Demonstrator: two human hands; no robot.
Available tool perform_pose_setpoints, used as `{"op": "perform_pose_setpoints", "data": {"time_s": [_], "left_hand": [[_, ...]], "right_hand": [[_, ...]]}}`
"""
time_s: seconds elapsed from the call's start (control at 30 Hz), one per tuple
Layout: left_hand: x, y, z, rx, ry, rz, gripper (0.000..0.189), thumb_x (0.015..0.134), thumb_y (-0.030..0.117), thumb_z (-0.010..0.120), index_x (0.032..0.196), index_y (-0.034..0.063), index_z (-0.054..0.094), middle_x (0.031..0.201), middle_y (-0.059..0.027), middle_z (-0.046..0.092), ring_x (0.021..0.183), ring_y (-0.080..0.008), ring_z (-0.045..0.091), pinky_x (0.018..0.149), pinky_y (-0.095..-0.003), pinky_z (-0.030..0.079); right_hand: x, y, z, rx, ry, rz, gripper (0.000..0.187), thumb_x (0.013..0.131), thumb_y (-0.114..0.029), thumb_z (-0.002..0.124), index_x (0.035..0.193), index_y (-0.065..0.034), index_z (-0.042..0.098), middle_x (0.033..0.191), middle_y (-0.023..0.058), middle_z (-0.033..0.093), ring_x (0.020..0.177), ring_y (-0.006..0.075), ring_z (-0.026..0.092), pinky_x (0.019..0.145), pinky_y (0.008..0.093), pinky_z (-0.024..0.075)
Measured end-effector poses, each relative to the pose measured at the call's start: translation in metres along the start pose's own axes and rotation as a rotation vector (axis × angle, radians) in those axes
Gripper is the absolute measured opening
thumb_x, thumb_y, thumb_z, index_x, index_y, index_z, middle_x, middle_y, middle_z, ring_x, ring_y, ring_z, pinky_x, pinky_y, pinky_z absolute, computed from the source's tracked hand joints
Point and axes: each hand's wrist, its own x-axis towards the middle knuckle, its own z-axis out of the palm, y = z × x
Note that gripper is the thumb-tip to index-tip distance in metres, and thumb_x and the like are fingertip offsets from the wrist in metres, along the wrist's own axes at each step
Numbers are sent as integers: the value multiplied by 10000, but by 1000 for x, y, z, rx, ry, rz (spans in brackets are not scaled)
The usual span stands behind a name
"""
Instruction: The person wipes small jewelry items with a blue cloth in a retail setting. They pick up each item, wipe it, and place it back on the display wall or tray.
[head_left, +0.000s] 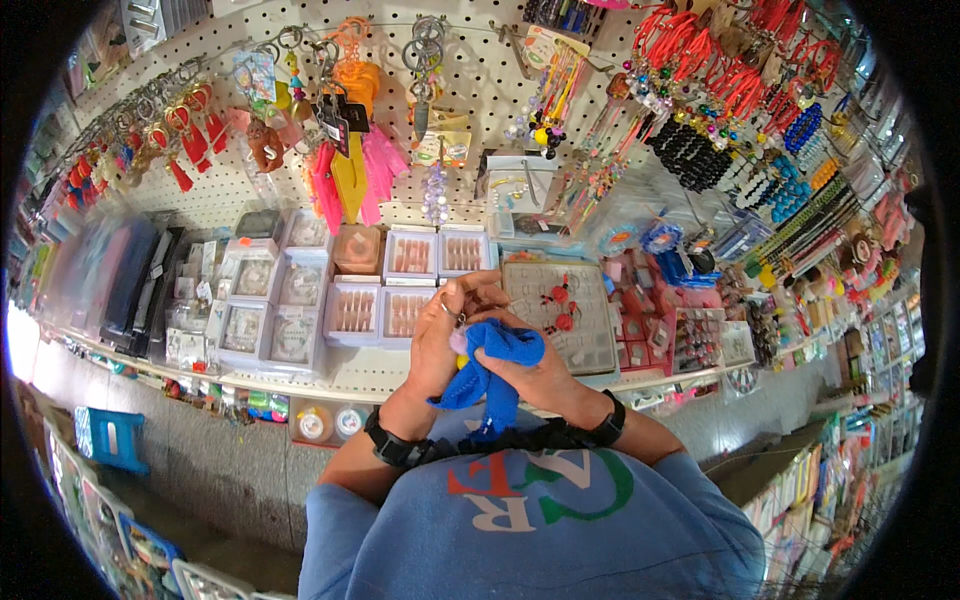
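Observation:
Just above the front edge of the shelf, my left hand (433, 346) holds a keychain by its metal ring (448, 308). A pale purple bead or pom-pom (458, 343) and a small yellow piece (462, 361) hang below the ring, partly covered. My right hand (541, 381) pinches a blue cloth (491, 358), which wraps against the keychain and drapes down between both wrists. The cloth and the fingers hide the rest of the keychain. Close beyond my hands are white boxes of false nails (409, 256) and a flat clear-lidded case (559, 315) with red charms on it.
Keychains (352, 142) hang from hooks on the white pegboard (465, 82), low over the shelf. Bracelets (690, 154) crowd the right side. Clear boxes of jewellery (292, 334) stand at left. A blue plastic stool (112, 439) is on the floor behind the shelf edge at left.

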Motion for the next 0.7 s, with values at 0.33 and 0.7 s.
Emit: {"op": "perform_pose_setpoints", "data": {"time_s": [0.33,0.7], "left_hand": [[7,-7,-3,-134,66,-30,568,996,509,486,1157,-22,605,919,-87,642,891,-165,601,821,-295,485],[15,0,-21,-457,-103,-50,558,1001,521,446,1136,2,599,894,-86,646,848,-199,601,767,-303,462]], "right_hand": [[0,-1,0,-55,29,15,308,932,-128,665,1210,-44,562,1063,-2,605,1003,77,553,871,273,486],[-12,7,-3,56,127,-2,267,1012,-215,548,1215,-46,588,1049,-3,612,968,79,548,849,262,465]]}}
